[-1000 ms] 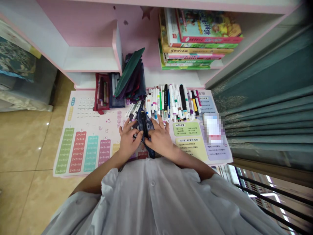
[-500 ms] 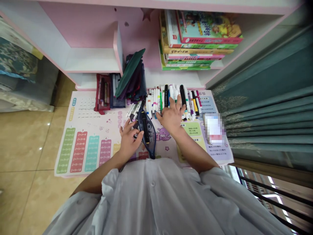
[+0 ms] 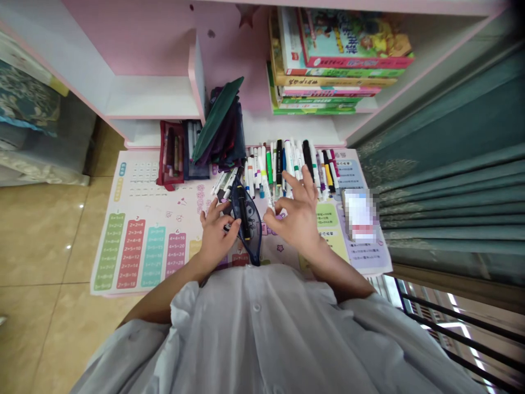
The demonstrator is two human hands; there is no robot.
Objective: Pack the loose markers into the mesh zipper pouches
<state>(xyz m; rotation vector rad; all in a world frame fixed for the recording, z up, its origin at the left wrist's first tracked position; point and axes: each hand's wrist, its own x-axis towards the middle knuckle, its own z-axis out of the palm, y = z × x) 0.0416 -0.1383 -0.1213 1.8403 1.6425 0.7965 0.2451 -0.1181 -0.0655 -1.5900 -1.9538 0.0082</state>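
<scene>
My left hand (image 3: 217,232) grips the near left edge of a dark blue mesh pencil pouch (image 3: 255,241) between thumb and fingers. The pouch gapes open lengthwise, and a black marker (image 3: 243,210) lies inside it. Just to the right, my right hand (image 3: 298,216) pinches the lower end of a white marker (image 3: 267,191) between thumb and index finger, its other fingers raised. Beyond that hand spreads a row of markers (image 3: 279,158), mostly white with some black, green and yellow ones. A few white and grey markers (image 3: 225,183) rest at the pouch's far left side.
A red mesh pouch (image 3: 171,156) with pens, a dark pouch (image 3: 197,158) and a stack of folded pouches (image 3: 221,126) stand by the shelf. Books (image 3: 336,82) are piled on the shelf. A phone (image 3: 360,216) lies at the desk mat's right edge, near a curtain (image 3: 451,164).
My right hand has drawn back from the marker row toward me and now pinches a white marker. My left hand stays at the pouch.
</scene>
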